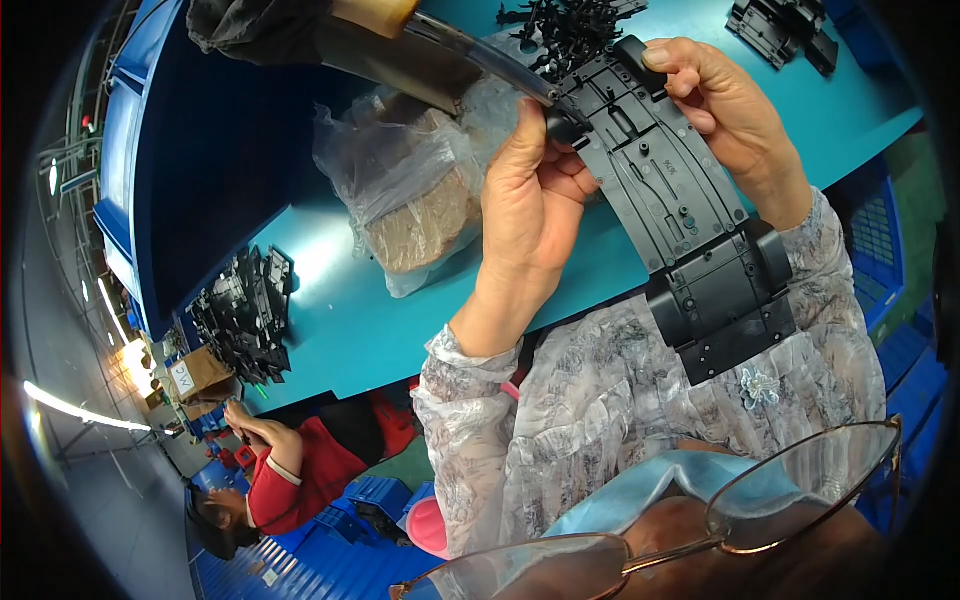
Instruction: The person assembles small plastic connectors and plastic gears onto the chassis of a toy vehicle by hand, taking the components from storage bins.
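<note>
A long black plastic panel, moulded with ribs, posts and raised side pieces, is held tilted above the table between both hands. My left hand grips its left edge near the far end, thumb up beside a rounded black side piece. On the opposite side, my right hand closes its fingers and thumb on the far right corner. A metal rod with a tan upper end slants down from the upper left. Its tip meets or overlaps the panel's far left corner; whether they touch, I cannot tell.
Several small black parts lie heaped beyond the panel on the teal table. Plastic-wrapped brown blocks sit left of my left hand. More black parts are piled at the left and far right. A blue bin stands left; a person in red works nearby.
</note>
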The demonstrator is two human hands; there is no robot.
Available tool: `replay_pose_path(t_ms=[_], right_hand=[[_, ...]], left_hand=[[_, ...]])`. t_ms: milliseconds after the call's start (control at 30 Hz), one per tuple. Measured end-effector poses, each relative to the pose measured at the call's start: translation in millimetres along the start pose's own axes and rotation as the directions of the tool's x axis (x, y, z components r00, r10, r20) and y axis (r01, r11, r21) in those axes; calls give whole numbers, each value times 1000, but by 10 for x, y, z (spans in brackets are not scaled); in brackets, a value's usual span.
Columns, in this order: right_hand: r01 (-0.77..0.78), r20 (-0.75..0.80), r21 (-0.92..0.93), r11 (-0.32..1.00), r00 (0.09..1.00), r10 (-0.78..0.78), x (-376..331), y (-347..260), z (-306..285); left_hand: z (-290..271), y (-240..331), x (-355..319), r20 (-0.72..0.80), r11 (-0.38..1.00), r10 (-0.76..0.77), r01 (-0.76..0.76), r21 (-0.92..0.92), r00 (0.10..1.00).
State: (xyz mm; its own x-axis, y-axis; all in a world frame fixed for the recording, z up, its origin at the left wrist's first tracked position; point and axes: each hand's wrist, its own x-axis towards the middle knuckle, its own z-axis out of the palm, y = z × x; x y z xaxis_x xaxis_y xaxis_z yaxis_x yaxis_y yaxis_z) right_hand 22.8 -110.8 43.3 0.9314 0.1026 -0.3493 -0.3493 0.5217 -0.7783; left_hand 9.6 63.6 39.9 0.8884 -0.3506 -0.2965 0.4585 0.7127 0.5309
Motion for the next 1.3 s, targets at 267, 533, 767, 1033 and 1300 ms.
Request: replay_pose_path(t_ms=[267, 533, 767, 1033, 1300], right_hand=[[37, 49, -56, 998, 998, -34, 106, 89, -73], [37, 34, -111, 993, 999, -33, 110, 141, -70], [23, 77, -140, 990, 997, -12, 147, 233, -134], [-182, 205, 0, 983, 962, 178, 105, 373, -94], [-201, 284, -5, 980, 939, 194, -19, 406, 68]], left_hand=[[-126, -68, 81, 1, 998, 24, -24, -53, 1000], [-271, -130, 110, -23, 1000, 17, -17, -20, 1000], [-352, -124, 57, -2, 998, 13, -13, 55, 1000], [-381, -52, -241, -76, 975, 37, -19, 219, 996], [-397, -19, -451, -125, 963, 111, -75, 260, 986]])
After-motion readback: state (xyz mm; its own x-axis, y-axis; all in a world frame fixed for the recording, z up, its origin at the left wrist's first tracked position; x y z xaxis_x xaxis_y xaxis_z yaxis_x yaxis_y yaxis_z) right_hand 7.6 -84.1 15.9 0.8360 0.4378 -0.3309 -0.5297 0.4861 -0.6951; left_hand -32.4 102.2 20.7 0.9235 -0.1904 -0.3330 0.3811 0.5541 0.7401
